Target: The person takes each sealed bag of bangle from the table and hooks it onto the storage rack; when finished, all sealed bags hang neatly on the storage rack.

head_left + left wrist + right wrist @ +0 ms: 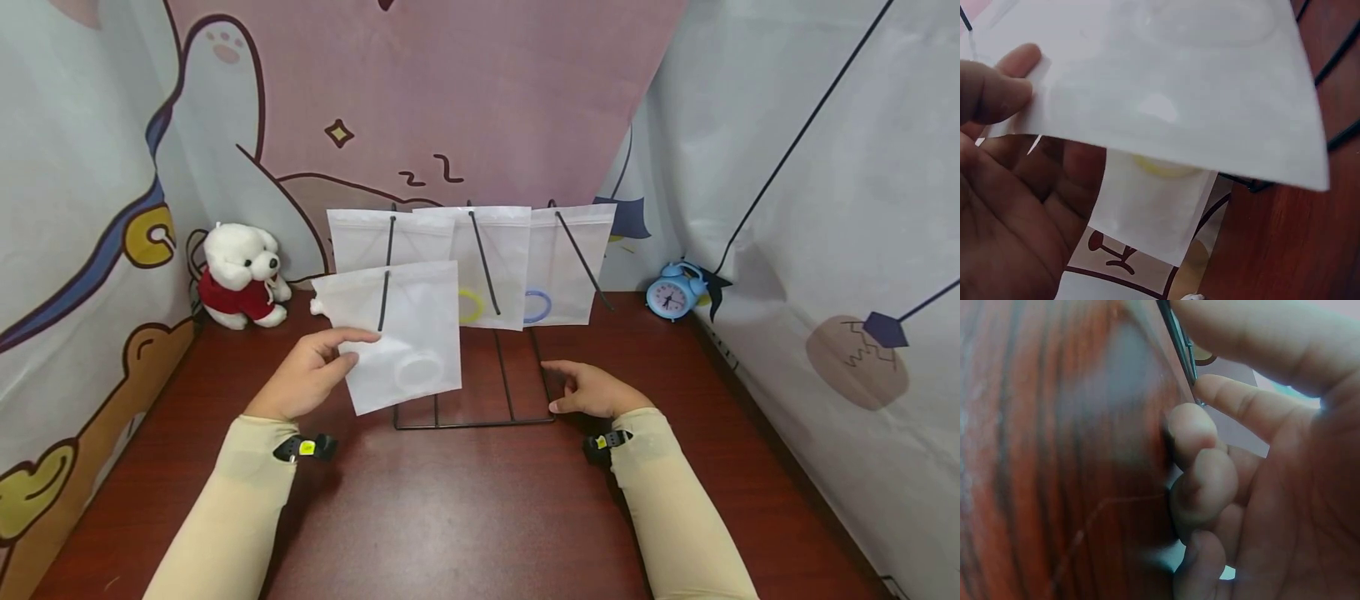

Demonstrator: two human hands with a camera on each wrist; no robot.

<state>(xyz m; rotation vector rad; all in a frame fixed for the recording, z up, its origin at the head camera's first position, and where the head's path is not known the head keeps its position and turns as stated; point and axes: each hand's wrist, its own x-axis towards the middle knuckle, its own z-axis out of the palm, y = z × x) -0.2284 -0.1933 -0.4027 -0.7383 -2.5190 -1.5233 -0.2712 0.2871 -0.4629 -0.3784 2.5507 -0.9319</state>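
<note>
My left hand point(303, 375) pinches the left edge of a white zip bag point(405, 304), its thumb point(997, 97) in front in the left wrist view. The bag hangs near the front end of the left prong of a black wire rack, and a pale ring point(418, 371) shows through it. Behind it, another white bag point(360, 237) is on the same prong. My right hand point(596, 390) holds the rack's base point(480, 425) at the right front corner, thumb and index fingertips against the black wire. Its other fingers point(1194, 434) curl close over the table.
A white bag with a yellow ring point(495, 250) hangs on the middle prong, and one with a blue ring point(573, 258) on the right prong. A white plush dog point(236, 271) sits back left; a blue alarm clock point(670, 296) stands back right. Printed cloth point(480, 100) encloses the table.
</note>
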